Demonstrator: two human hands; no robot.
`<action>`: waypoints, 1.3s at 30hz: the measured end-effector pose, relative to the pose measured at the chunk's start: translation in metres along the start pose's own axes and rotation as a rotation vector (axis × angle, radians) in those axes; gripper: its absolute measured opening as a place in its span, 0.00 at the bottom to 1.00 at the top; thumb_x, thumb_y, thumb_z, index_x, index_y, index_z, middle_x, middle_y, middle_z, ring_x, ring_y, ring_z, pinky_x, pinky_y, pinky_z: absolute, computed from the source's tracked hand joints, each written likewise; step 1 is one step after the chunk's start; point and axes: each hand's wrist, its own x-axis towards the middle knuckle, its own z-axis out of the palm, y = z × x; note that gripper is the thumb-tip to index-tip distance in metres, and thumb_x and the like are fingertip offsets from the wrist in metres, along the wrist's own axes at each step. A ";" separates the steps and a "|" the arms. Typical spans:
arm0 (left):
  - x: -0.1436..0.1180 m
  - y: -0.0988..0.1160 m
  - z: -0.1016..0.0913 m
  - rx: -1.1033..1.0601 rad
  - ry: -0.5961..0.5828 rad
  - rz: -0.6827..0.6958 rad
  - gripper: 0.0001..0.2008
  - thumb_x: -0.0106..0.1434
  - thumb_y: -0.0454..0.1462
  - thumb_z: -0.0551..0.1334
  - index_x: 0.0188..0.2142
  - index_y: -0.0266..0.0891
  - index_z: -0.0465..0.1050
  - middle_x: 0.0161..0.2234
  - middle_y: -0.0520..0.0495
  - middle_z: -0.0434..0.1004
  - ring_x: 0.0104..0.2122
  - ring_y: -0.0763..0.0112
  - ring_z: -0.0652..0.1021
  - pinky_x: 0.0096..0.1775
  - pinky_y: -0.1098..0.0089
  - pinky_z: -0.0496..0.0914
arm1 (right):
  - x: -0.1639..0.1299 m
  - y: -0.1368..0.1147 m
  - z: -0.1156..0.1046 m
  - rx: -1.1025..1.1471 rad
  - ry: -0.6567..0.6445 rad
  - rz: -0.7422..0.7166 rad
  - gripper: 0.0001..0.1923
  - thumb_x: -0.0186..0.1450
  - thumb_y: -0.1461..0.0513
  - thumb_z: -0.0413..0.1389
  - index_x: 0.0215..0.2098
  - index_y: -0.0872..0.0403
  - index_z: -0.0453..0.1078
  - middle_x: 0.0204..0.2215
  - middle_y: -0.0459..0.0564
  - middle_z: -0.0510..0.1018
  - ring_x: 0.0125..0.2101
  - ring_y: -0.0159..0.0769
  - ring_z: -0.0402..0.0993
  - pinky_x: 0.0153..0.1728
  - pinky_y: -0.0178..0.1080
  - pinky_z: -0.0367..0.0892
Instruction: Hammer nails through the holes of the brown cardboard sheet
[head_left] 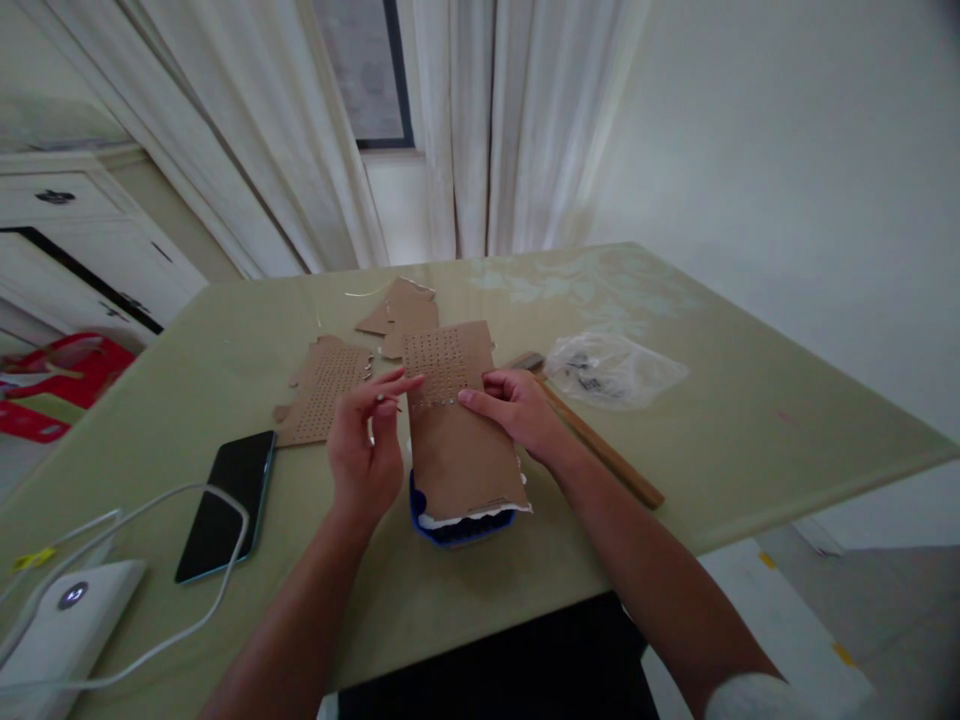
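A brown cardboard piece (469,460) with rows of small holes in its upper part lies over a blue plastic basket (450,540). A line of small shiny metal bits crosses the cardboard below most of the holes. My right hand (525,415) grips the cardboard's right edge, thumb on top near that line, its other fingers partly hidden. At the left edge, my left hand (365,445) is closed in a pinch on something small and shiny that I cannot make out. Its index finger reaches over the cardboard. The cardboard hides most of the basket.
Left of my hands lie another perforated cardboard piece (330,390), a black phone (229,505) and a white power bank (82,620) with a cable. Torn cardboard (409,310) sits behind. To the right are a wooden-handled tool (607,450) and a clear plastic bag (615,370).
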 end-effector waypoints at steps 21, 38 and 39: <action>0.013 -0.058 -0.019 0.824 -0.606 -0.499 0.14 0.75 0.40 0.60 0.47 0.40 0.85 0.48 0.34 0.89 0.46 0.44 0.86 0.44 0.57 0.74 | -0.006 -0.002 -0.002 0.265 -0.052 -0.083 0.21 0.55 0.50 0.81 0.41 0.51 0.86 0.37 0.49 0.92 0.33 0.38 0.88 0.37 0.38 0.82; 0.001 -0.002 0.000 -0.347 -0.260 -0.198 0.10 0.68 0.40 0.72 0.32 0.43 0.78 0.36 0.48 0.81 0.35 0.66 0.78 0.39 0.66 0.76 | -0.007 -0.002 -0.001 0.160 -0.111 -0.037 0.23 0.56 0.49 0.80 0.42 0.54 0.86 0.39 0.52 0.92 0.37 0.42 0.89 0.42 0.42 0.83; 0.000 0.000 0.000 -0.346 -0.243 -0.196 0.09 0.68 0.40 0.73 0.32 0.43 0.79 0.36 0.48 0.81 0.35 0.66 0.78 0.38 0.67 0.75 | -0.007 -0.002 0.000 0.144 -0.113 -0.033 0.23 0.56 0.49 0.80 0.43 0.54 0.86 0.39 0.52 0.92 0.38 0.42 0.89 0.42 0.42 0.83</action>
